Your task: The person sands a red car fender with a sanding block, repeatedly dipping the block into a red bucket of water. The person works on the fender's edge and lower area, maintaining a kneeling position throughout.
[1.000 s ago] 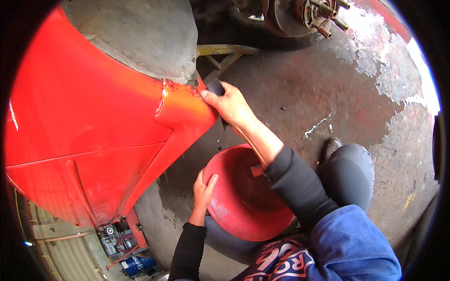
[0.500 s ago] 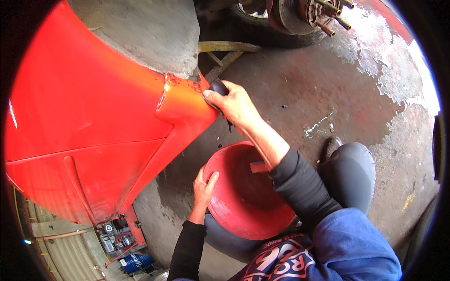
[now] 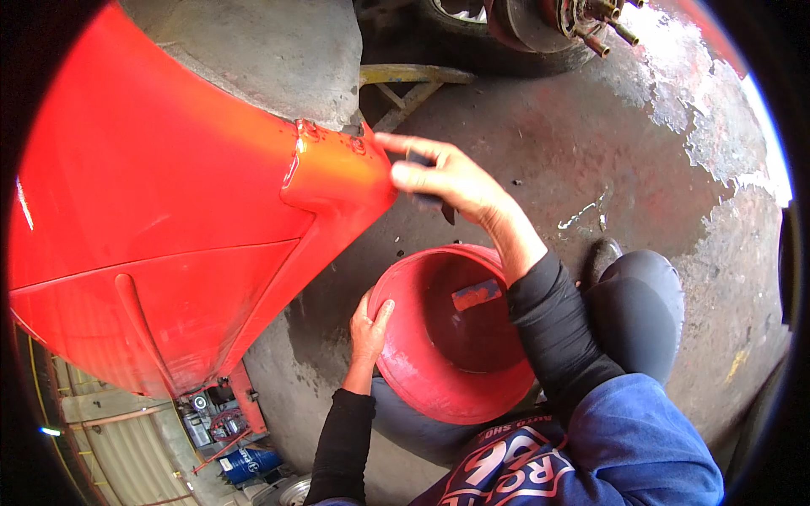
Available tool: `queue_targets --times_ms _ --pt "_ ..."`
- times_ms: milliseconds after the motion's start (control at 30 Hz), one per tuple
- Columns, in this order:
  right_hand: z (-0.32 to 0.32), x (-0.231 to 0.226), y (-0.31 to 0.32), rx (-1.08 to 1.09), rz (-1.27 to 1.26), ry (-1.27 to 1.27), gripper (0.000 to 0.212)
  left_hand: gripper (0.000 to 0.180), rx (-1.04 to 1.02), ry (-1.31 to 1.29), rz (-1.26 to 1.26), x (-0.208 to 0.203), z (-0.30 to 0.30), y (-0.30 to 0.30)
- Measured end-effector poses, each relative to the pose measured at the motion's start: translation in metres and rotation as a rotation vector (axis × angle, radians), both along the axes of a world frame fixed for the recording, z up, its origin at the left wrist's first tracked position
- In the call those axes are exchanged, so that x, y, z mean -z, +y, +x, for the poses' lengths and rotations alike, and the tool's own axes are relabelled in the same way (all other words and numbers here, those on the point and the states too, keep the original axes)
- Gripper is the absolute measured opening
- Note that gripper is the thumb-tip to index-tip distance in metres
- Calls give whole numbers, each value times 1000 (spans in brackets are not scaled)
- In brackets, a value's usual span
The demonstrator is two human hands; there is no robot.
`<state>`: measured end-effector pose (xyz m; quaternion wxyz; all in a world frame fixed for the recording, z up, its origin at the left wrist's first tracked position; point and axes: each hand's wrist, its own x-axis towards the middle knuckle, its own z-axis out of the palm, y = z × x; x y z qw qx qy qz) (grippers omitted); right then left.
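My left hand point(image 3: 369, 333) is wrapped over the left rim of a round red plastic tub point(image 3: 401, 371), which rests tilted on my lap. Inside the tub, a small grey and orange-red rectangular block point(image 3: 476, 295) lies against the far wall. My right hand point(image 3: 460, 181) is beside the corner of a glossy red car body panel point(image 3: 202, 194), index finger stretched to the panel's edge. Between its thumb and other fingers is a black sheet of sandpaper point(image 3: 429, 199), partly hidden by the hand. Small dark spots and holes mark the panel's top corner.
A wheel hub with long studs point(image 3: 591, 25) and a tyre point(image 3: 422, 38) are at the far side, near a yellowish metal stand point(image 3: 413, 74). A blue container point(image 3: 249, 464) and equipment stand at lower left. The concrete floor point(image 3: 540, 169) has peeling patches.
My right hand has drawn slightly right, off the panel's corner, and its index finger has straightened. The block in the tub shows more fully. The left hand keeps its hold on the rim.
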<state>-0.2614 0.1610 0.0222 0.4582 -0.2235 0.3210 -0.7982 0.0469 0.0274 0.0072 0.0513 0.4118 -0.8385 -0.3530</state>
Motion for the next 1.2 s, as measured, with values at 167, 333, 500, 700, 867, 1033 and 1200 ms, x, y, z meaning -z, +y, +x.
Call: queue_targets --times_ms 167,333,500,700,867,1033,1200 --pt "17 -18 5 26 -16 134 80 45 -4 15 19 -1 -1 1" --pt "22 -15 3 92 100 223 75 46 17 8 -16 -3 -3 3" --pt "24 -8 -2 151 45 225 72 47 -11 5 26 3 1 0" --pt "23 -3 1 216 159 388 71 46 55 61 -263 -11 -10 10" --pt "20 9 -1 277 247 433 66 29 212 247 -470 -9 -31 67" --pt "20 27 -19 329 145 -4 36 29 -212 69 1118 104 -41 143" --pt "11 42 -18 467 335 -56 23 27 -561 353 1215 104 -61 142"
